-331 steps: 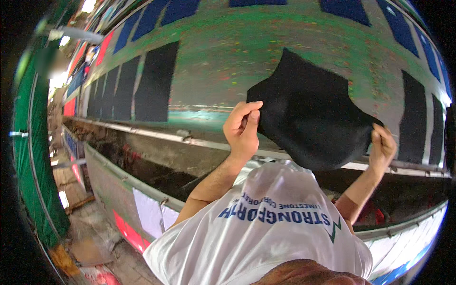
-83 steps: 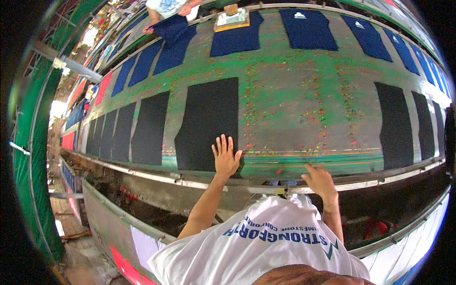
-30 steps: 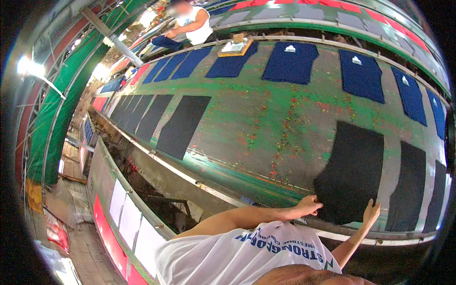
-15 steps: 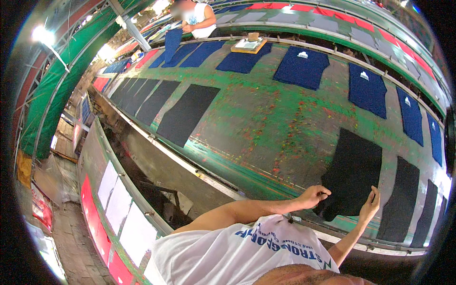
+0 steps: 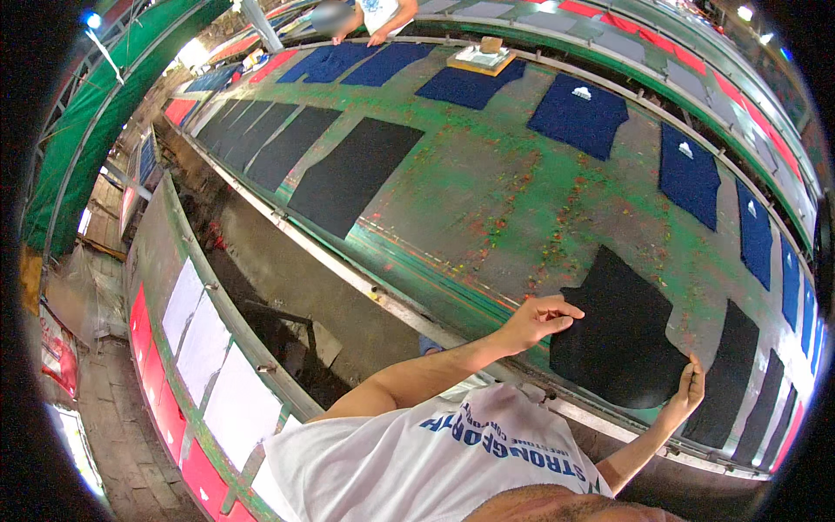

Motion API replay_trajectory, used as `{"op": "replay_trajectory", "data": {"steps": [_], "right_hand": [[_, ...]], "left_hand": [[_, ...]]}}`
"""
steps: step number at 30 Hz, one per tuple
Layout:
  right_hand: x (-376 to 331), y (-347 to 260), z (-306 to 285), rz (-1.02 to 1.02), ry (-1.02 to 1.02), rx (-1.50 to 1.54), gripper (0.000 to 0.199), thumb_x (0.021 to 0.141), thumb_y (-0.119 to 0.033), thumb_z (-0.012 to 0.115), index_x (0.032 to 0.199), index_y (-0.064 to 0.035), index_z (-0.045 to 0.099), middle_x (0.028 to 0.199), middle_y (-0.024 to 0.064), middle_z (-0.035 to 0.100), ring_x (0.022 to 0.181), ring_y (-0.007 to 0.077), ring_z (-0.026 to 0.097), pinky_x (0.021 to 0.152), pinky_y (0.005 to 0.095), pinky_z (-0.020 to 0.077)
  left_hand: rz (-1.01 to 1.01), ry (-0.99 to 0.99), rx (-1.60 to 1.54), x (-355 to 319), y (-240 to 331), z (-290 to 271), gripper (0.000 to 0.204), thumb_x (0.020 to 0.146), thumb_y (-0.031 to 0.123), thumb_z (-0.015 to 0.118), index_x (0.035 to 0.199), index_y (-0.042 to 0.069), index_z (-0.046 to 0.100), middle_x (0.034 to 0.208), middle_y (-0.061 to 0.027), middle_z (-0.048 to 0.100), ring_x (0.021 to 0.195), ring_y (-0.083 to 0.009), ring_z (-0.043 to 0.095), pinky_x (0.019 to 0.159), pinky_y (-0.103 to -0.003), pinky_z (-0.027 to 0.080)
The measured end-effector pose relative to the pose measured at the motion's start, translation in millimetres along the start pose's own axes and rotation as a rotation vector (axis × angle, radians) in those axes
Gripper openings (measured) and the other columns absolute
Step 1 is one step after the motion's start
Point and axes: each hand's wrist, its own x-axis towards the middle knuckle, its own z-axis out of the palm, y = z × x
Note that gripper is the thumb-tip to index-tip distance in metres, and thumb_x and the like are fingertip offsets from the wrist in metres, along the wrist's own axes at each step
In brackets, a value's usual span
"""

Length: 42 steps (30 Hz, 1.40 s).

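Note:
A black fabric panel lies at the near edge of the long printing table, its near part lifted slightly between my hands. The fingers of my left hand are pinched at the panel's left edge. My right hand pinches its right near corner, arm stretched out to the side. Another black panel lies flat just beyond my right hand. To the left, a similar black panel lies flat on the same side of the table.
Navy panels with white prints line the far side. A framed screen with a block on it rests there. A co-worker stands across the table, hands at a navy panel. A second table with white and red panels is behind me.
My left hand has moved left and away from me with the panel's edge, and the panel looks more spread between my hands. The co-worker's raised navy panel is now down on the table.

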Motion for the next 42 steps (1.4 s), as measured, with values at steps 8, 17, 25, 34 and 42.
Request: {"op": "replay_trajectory", "data": {"steps": [8, 17, 25, 34, 42], "right_hand": [[-13.7, -47.6, 58.4, -0.066, -0.163, 0.218, 0.023, 0.097, -0.014, 0.076, 0.113, 0.0016, 0.079, 0.098, 0.0027, 0.075, 0.082, 0.0079, 0.057, 0.078, 0.0264, 0.0425], [-37.0, -109.0, 168.8, -0.400, -0.210, 0.563, 0.038, 0.076, -0.035, 0.096, 0.083, -0.0051, 0.074, 0.078, 0.0041, 0.066, 0.080, 0.0210, 0.063, 0.088, 0.0416, 0.0512], [2.4, -185.8, 397.3, 0.026, -0.376, 0.367, 0.030, 0.100, -0.006, 0.075, 0.129, 0.0016, 0.075, 0.126, 0.0113, 0.074, 0.116, 0.0178, 0.067, 0.106, 0.0318, 0.0481], [120.7, -275.7, 487.8, -0.369, -0.170, 0.181, 0.034, 0.102, -0.020, 0.076, 0.135, -0.0093, 0.075, 0.125, 0.0056, 0.076, 0.107, 0.0122, 0.067, 0.099, 0.0273, 0.0493], [65.8, -249.3, 502.0, -0.108, -0.282, 0.223, 0.037, 0.100, -0.021, 0.078, 0.137, -0.0152, 0.076, 0.097, -0.0038, 0.068, 0.085, 0.0095, 0.055, 0.084, 0.0244, 0.0450]], "left_hand": [[0.198, 0.197, 0.119, -52.5, 93.7, -83.6, 0.022, 0.100, 0.025, 0.079, 0.105, 0.005, 0.084, 0.084, 0.0014, 0.060, 0.079, -0.0077, 0.050, 0.068, -0.027, 0.036], [0.690, 0.572, 0.131, -122.1, 210.6, -207.6, 0.037, 0.093, 0.038, 0.083, 0.091, 0.001, 0.080, 0.086, -0.0065, 0.067, 0.075, -0.0160, 0.056, 0.065, -0.032, 0.037], [0.272, 0.689, 0.141, -9.9, 215.8, -386.2, 0.022, 0.101, 0.011, 0.077, 0.120, 0.000, 0.076, 0.115, -0.0032, 0.074, 0.105, -0.0108, 0.064, 0.096, -0.027, 0.050], [0.562, 0.565, 0.335, 148.8, 281.3, -499.3, 0.025, 0.098, 0.013, 0.082, 0.119, -0.001, 0.079, 0.116, -0.0070, 0.079, 0.107, -0.0145, 0.070, 0.101, -0.029, 0.053], [0.455, 0.597, 0.458, 110.1, 244.5, -512.8, 0.026, 0.099, 0.019, 0.080, 0.114, -0.002, 0.079, 0.109, -0.0050, 0.079, 0.101, -0.0122, 0.069, 0.095, -0.030, 0.054]]}}
